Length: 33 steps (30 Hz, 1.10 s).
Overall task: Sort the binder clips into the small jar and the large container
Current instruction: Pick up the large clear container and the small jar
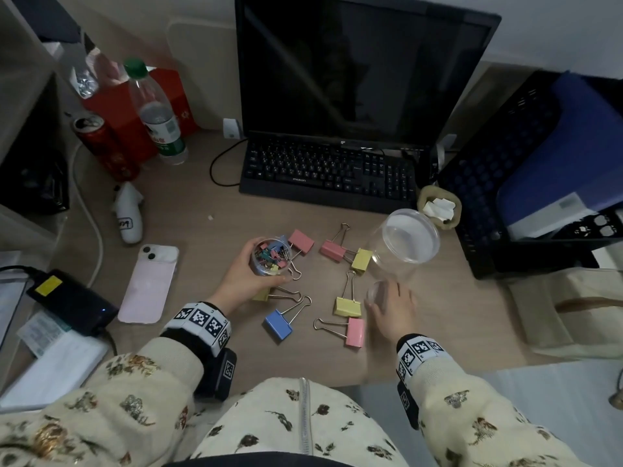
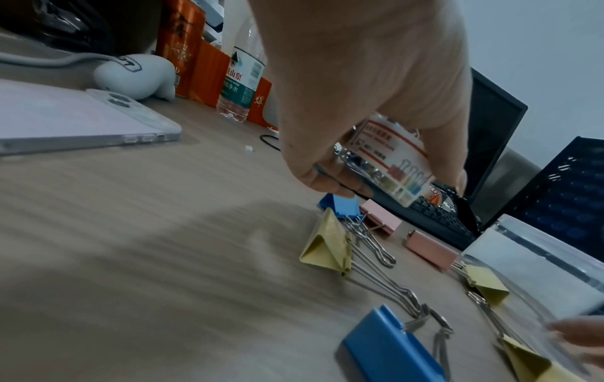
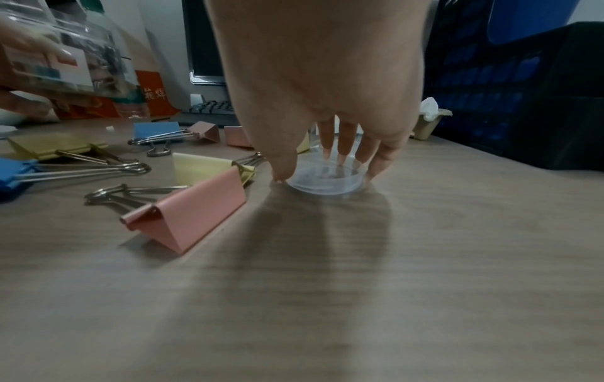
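Observation:
My left hand (image 1: 251, 276) grips the small clear jar (image 1: 270, 255), which holds several small coloured binder clips; in the left wrist view the hand (image 2: 376, 103) holds the jar (image 2: 389, 160) above the desk. My right hand (image 1: 387, 308) curls its fingertips round a small clear lid (image 3: 326, 181) lying on the desk. The large clear container (image 1: 409, 237) stands empty just beyond it. Large clips lie between the hands: pink (image 1: 301, 241), pink (image 1: 333, 251), yellow (image 1: 362, 260), yellow (image 1: 348, 306), pink (image 1: 355, 332), blue (image 1: 278, 324). Another yellow clip (image 1: 261, 294) is partly under my left hand.
A black keyboard (image 1: 330, 170) and monitor (image 1: 364, 62) fill the back. A pink phone (image 1: 148, 284), water bottle (image 1: 158, 116) and red can (image 1: 104, 143) stand to the left. A black crate (image 1: 526, 170), a tissue cup (image 1: 438, 207) and a beige bag (image 1: 573, 311) are on the right.

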Motion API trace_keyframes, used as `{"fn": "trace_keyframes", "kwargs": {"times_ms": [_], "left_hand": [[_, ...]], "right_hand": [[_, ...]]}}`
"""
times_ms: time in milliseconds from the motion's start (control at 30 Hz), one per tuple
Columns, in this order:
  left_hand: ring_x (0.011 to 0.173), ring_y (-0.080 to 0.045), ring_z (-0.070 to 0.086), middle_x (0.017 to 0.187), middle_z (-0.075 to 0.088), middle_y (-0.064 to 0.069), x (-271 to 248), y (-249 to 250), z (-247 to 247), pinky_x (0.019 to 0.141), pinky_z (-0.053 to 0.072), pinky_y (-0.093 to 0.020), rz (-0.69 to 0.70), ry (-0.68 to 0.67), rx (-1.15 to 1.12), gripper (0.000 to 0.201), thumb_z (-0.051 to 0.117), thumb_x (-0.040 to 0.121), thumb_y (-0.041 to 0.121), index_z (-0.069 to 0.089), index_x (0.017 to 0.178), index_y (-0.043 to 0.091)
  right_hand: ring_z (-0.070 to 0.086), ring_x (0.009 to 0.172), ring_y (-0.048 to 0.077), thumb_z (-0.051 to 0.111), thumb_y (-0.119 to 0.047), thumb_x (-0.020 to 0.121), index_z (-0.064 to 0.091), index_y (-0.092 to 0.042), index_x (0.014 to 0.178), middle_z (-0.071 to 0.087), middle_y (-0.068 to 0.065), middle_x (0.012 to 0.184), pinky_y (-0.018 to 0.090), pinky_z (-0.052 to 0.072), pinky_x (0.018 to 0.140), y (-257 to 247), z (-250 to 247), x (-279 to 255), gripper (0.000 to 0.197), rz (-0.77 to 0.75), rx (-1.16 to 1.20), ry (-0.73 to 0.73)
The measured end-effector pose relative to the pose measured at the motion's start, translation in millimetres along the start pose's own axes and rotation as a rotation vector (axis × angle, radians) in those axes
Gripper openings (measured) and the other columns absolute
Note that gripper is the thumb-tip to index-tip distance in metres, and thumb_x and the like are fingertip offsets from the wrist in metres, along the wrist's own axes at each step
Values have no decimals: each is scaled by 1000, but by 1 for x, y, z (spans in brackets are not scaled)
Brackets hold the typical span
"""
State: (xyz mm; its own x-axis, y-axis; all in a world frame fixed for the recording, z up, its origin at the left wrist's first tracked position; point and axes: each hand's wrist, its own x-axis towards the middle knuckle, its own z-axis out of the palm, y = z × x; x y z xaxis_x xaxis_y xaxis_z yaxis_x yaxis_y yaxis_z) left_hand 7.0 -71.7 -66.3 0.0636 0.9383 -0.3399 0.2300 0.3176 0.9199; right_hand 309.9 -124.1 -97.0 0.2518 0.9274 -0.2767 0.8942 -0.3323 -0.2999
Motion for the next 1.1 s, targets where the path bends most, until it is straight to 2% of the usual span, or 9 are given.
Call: {"fn": "trace_keyframes", "kwargs": {"times_ms": [167, 333, 433, 567, 700, 800, 933, 1000, 1100], "left_hand": [[111, -9, 56, 118, 56, 12, 0, 2, 2, 100, 47, -29, 0, -24, 48, 89, 93, 58, 15, 46, 134, 21], [111, -10, 56, 114, 54, 18, -3, 1, 2, 97, 46, -26, 17, -33, 73, 88, 93, 57, 16, 46, 131, 25], [110, -10, 57, 114, 55, 17, -3, 1, 1, 100, 47, -30, 18, -36, 92, 87, 93, 57, 19, 46, 130, 25], [114, -14, 56, 121, 55, 8, -1, 5, 2, 102, 47, -34, 0, -42, 92, 95, 94, 57, 25, 42, 137, 24], [109, -10, 60, 118, 58, 10, 0, 14, 15, 100, 50, -33, 34, -88, 61, 87, 94, 57, 20, 47, 130, 26], [106, -6, 62, 116, 60, 11, 0, 25, 26, 95, 52, -26, 68, -146, 41, 85, 95, 55, 21, 48, 126, 30], [103, -11, 65, 118, 63, 2, -1, 37, 29, 86, 53, -22, 94, -187, 23, 91, 92, 52, 24, 49, 132, 15], [99, -10, 66, 110, 66, 2, -1, 41, 27, 79, 52, -16, 103, -174, 32, 77, 87, 60, 12, 53, 129, 10], [88, 0, 63, 97, 66, 12, -2, 47, 23, 70, 47, -8, 139, -150, 73, 49, 77, 73, 3, 59, 116, 18]], "right_hand": [[29, 129, 37, 77, -38, 76, 34, -20, 138, 33, 16, 140, 47, 33, 106, -9, -1, 6, 77, 168, 138, -130], [49, 118, 34, 83, -40, 69, 32, -10, 137, 47, 15, 128, 45, 44, 99, -10, 1, 8, 90, 219, 205, -151], [59, 100, 27, 79, -36, 74, 49, -10, 122, 61, 9, 110, 42, 50, 88, -9, -1, 7, 62, 206, 199, -139], [65, 89, 27, 55, -27, 95, 61, -14, 105, 69, 6, 93, 34, 51, 77, -25, -27, 4, 18, 95, 168, 2], [67, 83, 23, 47, -19, 99, 64, -19, 109, 71, 3, 95, 38, 53, 77, -67, -53, 0, 20, -181, 393, 228], [64, 101, 14, 45, -23, 99, 58, -26, 127, 68, -1, 117, 35, 51, 92, -106, -56, -10, 31, -386, 432, 120], [46, 131, 16, 42, -44, 99, 37, -32, 146, 49, 2, 144, 39, 40, 108, -136, -43, -20, 49, -518, 394, 6], [29, 142, 13, 41, -44, 100, 32, -27, 149, 36, 0, 153, 36, 28, 116, -143, -41, -23, 53, -584, 311, 24], [15, 146, 11, 28, -60, 93, 29, -28, 150, 26, -3, 157, 34, 20, 119, -147, -36, -25, 65, -631, 250, -6]]}}
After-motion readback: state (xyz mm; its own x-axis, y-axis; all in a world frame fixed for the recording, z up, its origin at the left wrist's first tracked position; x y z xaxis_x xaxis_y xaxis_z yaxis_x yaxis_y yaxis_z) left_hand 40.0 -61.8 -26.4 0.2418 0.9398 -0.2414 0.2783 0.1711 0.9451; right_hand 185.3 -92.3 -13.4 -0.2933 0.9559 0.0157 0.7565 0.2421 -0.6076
